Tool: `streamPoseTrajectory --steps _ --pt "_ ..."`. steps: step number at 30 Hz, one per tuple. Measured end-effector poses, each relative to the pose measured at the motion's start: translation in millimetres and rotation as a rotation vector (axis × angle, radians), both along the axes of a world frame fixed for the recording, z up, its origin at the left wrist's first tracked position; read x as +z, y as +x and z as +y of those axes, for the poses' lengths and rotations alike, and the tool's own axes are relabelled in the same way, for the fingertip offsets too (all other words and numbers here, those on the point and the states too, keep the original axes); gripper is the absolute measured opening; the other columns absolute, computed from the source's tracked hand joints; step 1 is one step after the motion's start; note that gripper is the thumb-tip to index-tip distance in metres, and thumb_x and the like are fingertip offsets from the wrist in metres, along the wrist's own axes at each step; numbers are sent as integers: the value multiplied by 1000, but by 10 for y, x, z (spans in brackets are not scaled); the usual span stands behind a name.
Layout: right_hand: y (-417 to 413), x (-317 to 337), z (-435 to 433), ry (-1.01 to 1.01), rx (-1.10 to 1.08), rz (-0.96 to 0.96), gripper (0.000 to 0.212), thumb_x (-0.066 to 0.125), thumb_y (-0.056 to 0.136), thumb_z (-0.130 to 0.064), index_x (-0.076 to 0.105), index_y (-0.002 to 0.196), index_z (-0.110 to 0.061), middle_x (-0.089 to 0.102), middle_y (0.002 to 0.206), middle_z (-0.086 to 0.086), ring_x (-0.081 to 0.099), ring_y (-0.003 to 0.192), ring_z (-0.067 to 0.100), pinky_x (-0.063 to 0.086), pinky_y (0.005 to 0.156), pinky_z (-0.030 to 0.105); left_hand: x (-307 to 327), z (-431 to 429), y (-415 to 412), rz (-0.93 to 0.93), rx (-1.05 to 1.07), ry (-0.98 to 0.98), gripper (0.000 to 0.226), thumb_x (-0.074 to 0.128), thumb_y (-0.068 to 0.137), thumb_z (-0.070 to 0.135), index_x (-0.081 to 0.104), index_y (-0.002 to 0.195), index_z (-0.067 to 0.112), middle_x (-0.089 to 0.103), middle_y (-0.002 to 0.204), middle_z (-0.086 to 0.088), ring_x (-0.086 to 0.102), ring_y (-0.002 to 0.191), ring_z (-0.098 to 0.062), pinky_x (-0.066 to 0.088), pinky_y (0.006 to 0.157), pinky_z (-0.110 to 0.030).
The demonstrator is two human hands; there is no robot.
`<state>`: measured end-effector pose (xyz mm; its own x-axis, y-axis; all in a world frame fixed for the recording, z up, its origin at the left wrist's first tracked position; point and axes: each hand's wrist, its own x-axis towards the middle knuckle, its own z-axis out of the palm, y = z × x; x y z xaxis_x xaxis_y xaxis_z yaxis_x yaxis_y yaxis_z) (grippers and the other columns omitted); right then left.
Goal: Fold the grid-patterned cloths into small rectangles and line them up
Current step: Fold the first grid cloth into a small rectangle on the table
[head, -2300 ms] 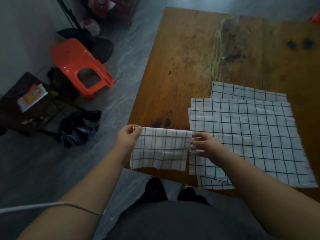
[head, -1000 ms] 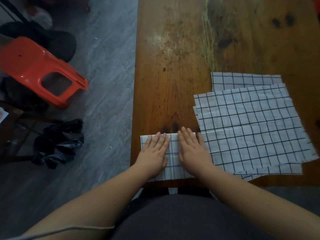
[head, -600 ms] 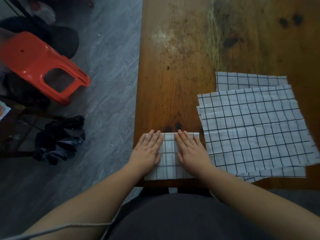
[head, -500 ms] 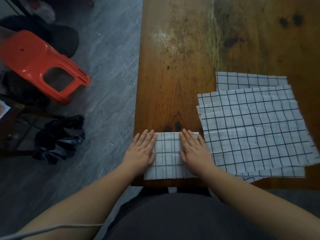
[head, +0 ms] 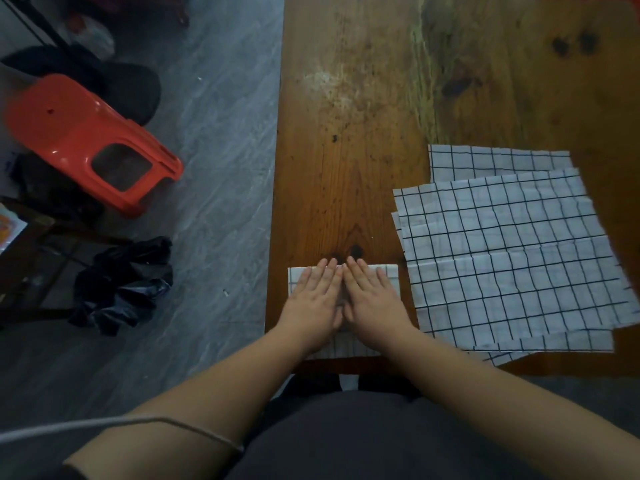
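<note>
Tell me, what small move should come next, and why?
Probably lift both palms and take the top sheet from the open stack. The left hand and right hand lie flat on the folded cloth, already a small rectangle at the table corner, while the stack beside it is unfolded.

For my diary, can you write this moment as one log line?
left hand flat on folded cloth | right hand flat on it too | unfolded cloths stacked to right

Dim indoor light, dull sheen on the bench (head: pixel 346 98), soft focus, wide-angle bending at edges, murky floor (head: pixel 214 168)
</note>
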<state>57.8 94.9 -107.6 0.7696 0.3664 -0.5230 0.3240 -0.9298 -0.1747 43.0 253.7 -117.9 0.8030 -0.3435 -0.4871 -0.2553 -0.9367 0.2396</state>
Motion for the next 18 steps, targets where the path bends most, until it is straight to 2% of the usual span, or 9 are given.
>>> streamPoseTrajectory --steps 5,11,14,16,18 --pt "10 -50 -195 -15 -29 -1 64 19 105 -44 -8 159 -24 -15 166 -5 -17 152 12 -7 125 44 -107 143 -21 34 -12 38 70 21 105 47 -16 157 19 -21 167 -1 -22 152 -17 -8 126 -43" --pt "-8 6 -694 -74 -129 -3 66 21 105 -45 -9 159 -23 -15 167 -3 -18 152 13 -5 126 43 -151 643 -134 26 43 56 72 20 104 52 -18 156 20 -25 163 3 -25 150 -13 -14 124 -39" --pt "32 37 -650 -38 -185 -46 64 31 104 -41 7 161 -22 -1 170 -1 -8 155 16 -2 126 45 -139 690 -154 38 62 37 73 21 104 53 -19 156 21 -26 161 4 -25 150 -13 -13 125 -39" --pt "110 93 -518 50 -192 -118 58 41 103 -37 26 157 -22 19 167 0 9 154 18 6 126 43 -137 660 -154 36 76 22 74 24 104 52 -18 156 20 -23 164 2 -23 151 -14 -12 125 -39" --pt "231 140 -360 149 -171 -151 49 51 100 -32 44 147 -23 40 155 -2 30 145 18 21 121 38 -129 632 -155 31 98 8 75 27 104 49 -16 157 20 -20 166 1 -23 151 -14 -13 124 -38"
